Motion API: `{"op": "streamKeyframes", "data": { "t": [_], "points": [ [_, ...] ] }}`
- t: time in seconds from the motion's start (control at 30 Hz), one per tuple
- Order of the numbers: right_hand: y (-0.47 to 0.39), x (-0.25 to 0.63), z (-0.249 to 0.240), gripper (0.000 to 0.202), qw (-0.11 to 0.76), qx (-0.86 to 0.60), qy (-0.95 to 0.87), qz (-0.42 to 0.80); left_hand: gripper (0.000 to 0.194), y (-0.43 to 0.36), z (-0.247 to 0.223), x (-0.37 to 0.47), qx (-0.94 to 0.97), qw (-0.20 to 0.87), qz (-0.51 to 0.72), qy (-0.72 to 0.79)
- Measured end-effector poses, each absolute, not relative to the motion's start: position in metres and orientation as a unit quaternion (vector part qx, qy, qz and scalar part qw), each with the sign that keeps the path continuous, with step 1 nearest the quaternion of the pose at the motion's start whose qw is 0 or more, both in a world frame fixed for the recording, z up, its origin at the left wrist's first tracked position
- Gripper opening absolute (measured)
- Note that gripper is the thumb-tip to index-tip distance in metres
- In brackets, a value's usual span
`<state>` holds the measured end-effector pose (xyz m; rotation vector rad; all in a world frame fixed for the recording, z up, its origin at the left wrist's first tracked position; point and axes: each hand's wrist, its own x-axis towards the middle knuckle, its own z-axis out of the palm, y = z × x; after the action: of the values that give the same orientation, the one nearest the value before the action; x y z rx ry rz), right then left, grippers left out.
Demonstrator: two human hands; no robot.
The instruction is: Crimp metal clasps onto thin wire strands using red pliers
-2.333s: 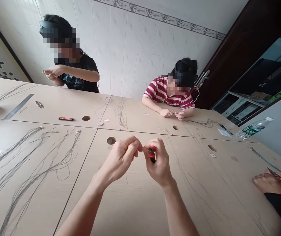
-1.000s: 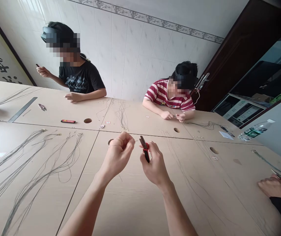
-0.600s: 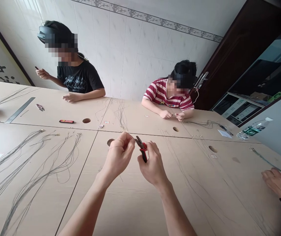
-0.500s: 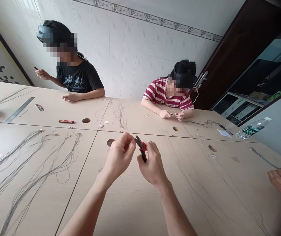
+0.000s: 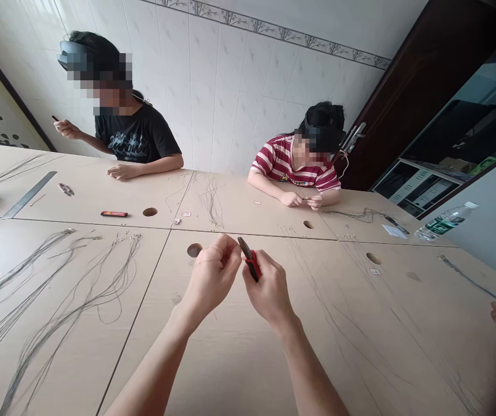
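Both bare forearms reach forward and converge. The left hand (image 5: pixel 211 276) is raised, its fingers curled and thumb pinched against the fingertips (image 5: pixel 226 247). The right hand (image 5: pixel 269 289) sits just beside it, fingers folded into a closed grip, knuckles almost touching the left fingertips.

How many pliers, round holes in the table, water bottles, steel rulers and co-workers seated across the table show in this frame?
Pliers: 1
Round holes in the table: 4
Water bottles: 1
Steel rulers: 1
Co-workers seated across the table: 2
Total: 9
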<state>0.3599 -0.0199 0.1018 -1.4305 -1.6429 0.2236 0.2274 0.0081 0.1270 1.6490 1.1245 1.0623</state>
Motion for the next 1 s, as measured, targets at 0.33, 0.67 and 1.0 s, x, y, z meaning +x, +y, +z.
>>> {"op": "streamKeyframes", "data": {
  "t": [0.33,0.67,1.0],
  "points": [
    [-0.018,0.362,0.101,0.011,0.465,-0.585,-0.658,0.093,0.023,0.007,0.134,0.225,0.693,0.412,0.369,0.463],
    [-0.016,0.365,0.101,0.013,0.478,-0.582,-0.652,0.088,0.029,0.007,0.132,0.227,0.720,0.412,0.322,0.457],
    [-0.015,0.367,0.100,0.015,0.480,-0.573,-0.653,0.122,0.045,0.009,0.117,0.234,0.670,0.460,0.413,0.411]
  ]
}}
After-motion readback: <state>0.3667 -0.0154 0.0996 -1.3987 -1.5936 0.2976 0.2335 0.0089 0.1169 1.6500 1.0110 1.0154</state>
